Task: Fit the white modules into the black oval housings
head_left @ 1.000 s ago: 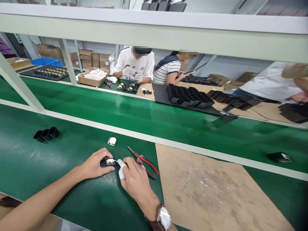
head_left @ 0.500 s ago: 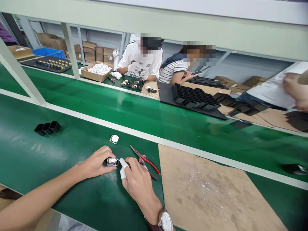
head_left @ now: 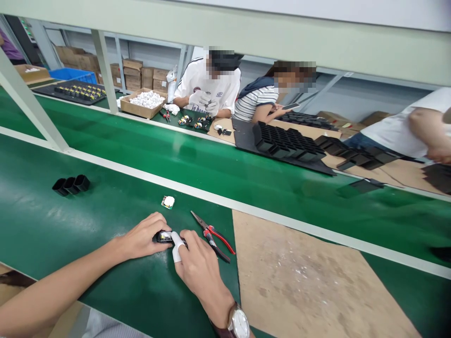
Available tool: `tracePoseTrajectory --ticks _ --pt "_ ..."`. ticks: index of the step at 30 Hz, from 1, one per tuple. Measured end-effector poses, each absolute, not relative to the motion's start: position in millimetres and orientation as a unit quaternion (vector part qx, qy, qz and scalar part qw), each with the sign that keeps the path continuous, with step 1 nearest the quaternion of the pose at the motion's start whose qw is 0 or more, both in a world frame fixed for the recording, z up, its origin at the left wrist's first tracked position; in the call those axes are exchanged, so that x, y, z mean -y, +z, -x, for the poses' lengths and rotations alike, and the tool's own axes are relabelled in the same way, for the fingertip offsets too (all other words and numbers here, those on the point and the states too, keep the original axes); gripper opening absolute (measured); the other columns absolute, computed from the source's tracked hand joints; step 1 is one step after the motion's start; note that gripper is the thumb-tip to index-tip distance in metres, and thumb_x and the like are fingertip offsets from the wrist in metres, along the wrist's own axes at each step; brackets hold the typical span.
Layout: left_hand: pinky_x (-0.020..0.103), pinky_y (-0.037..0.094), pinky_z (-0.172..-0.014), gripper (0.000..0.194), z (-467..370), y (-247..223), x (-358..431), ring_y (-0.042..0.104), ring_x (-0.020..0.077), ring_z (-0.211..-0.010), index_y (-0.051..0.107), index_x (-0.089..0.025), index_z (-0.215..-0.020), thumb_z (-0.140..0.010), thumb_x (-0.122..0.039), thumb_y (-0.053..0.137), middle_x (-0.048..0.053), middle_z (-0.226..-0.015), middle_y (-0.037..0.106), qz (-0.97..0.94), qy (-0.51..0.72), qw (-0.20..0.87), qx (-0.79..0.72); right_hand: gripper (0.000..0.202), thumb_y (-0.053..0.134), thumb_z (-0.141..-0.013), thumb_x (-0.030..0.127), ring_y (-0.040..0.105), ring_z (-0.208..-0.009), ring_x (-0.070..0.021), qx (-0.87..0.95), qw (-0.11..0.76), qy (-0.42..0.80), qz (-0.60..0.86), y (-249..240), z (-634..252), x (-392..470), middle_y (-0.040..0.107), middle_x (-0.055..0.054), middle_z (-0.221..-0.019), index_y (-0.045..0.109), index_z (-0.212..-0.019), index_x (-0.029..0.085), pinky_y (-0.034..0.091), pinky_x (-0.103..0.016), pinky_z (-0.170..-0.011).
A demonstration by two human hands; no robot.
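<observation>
My left hand [head_left: 148, 235] holds a small black plastic housing [head_left: 160, 238] on the green bench, its fingers closed around the left end. Inside the housing's open side sit a white-topped circuit board and a yellow part. My right hand [head_left: 200, 259] is closed at the housing's right side, a white-covered fingertip pressing its edge. Something dark shows under those fingers, too hidden to name. Beyond the hands lies another circuit board [head_left: 168, 202] with a white pad. Needle-nose pliers [head_left: 211, 235] with red and black handles rest just right of my right hand.
Three black cases [head_left: 71, 185] stand together at left. A cardboard sheet [head_left: 299, 277] covers the bench at right. Past a white rail runs a green conveyor [head_left: 197, 157], with a dark item at its right. Co-workers sit opposite, near stacked black cases [head_left: 287, 141] and a box of white pieces [head_left: 144, 110].
My right hand's covered fingertip has shifted slightly left, onto the housing's edge. The housing has tilted a little in my left hand. A black item on the conveyor has moved right.
</observation>
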State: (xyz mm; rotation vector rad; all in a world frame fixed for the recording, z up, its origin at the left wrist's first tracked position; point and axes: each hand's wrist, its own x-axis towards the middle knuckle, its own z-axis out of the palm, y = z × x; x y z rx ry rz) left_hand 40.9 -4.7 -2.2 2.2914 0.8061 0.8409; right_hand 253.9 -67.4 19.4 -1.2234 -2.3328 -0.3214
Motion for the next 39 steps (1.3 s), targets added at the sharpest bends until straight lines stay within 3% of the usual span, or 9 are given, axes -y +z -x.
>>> tracePoseTrajectory --ticks 12,15,20,23,26,30,34,39 --pt "0.036 0.055 -0.086 0.019 -39 -1 5 0.064 0.0224 -0.097 0.066 -0.022 -0.113 -0.095 -0.026 0.072 0.006 -0.101 0.065 -0.852 0.310 0.287 -0.308 0.024 0.050 -0.086 0.002 0.053 -0.080 -0.0222 0.863 0.235 -0.129 0.428 25 -259 66 0.060 -0.010 -0.095 0.057 -0.073 0.021 0.040 -0.035 -0.064" --pt "0.035 0.055 -0.087 0.021 -38 1 4 0.064 0.0221 -0.098 0.066 -0.022 -0.113 -0.094 -0.025 0.075 0.006 -0.102 0.065 -0.848 0.300 0.301 -0.316 0.023 0.049 -0.089 0.002 0.056 -0.081 -0.0218 0.841 0.253 -0.132 0.459 20 -265 63 0.063 -0.010 -0.099 0.062 -0.081 0.020 0.043 -0.035 -0.065" --pt "0.034 0.055 -0.092 0.028 -34 4 2 0.066 0.0224 -0.102 0.066 -0.023 -0.115 -0.090 -0.025 0.081 0.006 -0.108 0.065 -0.843 0.280 0.330 -0.319 0.031 0.055 -0.079 -0.001 0.062 -0.080 -0.0243 0.810 0.148 -0.121 0.554 3 -273 56 0.065 -0.009 -0.095 0.068 -0.101 0.015 0.047 -0.034 -0.058" --pt "0.036 0.055 -0.096 0.035 -32 6 2 0.065 0.0236 -0.108 0.063 -0.024 -0.120 -0.090 -0.024 0.081 0.006 -0.114 0.067 -0.841 0.265 0.343 -0.324 0.033 0.057 -0.074 -0.003 0.064 -0.087 -0.0278 0.821 0.109 -0.092 0.554 0 -273 55 0.067 -0.010 -0.096 0.069 -0.099 0.016 0.055 -0.037 -0.070" --pt "0.037 0.055 -0.097 0.044 -31 6 3 0.065 0.0245 -0.110 0.059 -0.027 -0.130 -0.091 -0.021 0.078 0.006 -0.118 0.067 -0.836 0.243 0.357 -0.338 0.031 0.054 -0.087 -0.001 0.064 -0.098 -0.0275 0.833 0.183 -0.043 0.521 6 -270 57 0.067 -0.012 -0.110 0.068 -0.110 0.015 0.057 -0.040 -0.085" --pt "0.038 0.056 -0.098 0.054 -30 4 3 0.066 0.0248 -0.112 0.052 -0.029 -0.142 -0.093 -0.019 0.072 0.006 -0.119 0.066 -0.833 0.227 0.370 -0.342 0.032 0.051 -0.104 0.013 0.061 -0.111 -0.0257 0.846 0.282 0.066 0.448 15 -260 58 0.062 -0.014 -0.127 0.061 -0.134 0.016 0.057 -0.041 -0.094" --pt "0.038 0.054 -0.102 0.054 -30 4 3 0.065 0.0250 -0.116 0.048 -0.028 -0.146 -0.096 -0.021 0.067 0.007 -0.123 0.065 -0.826 0.211 0.382 -0.357 0.038 0.051 -0.106 0.017 0.061 -0.108 -0.0274 0.853 0.273 0.113 0.430 13 -255 55 0.062 -0.013 -0.126 0.056 -0.144 0.022 0.058 -0.046 -0.090" --pt "0.039 0.052 -0.104 0.055 -30 7 3 0.064 0.0248 -0.117 0.046 -0.029 -0.146 -0.095 -0.019 0.066 0.005 -0.122 0.066 -0.817 0.193 0.402 -0.366 0.039 0.052 -0.105 0.016 0.064 -0.108 -0.0264 0.845 0.303 0.150 0.414 8 -258 53 0.062 -0.012 -0.124 0.055 -0.144 0.024 0.061 -0.044 -0.088"
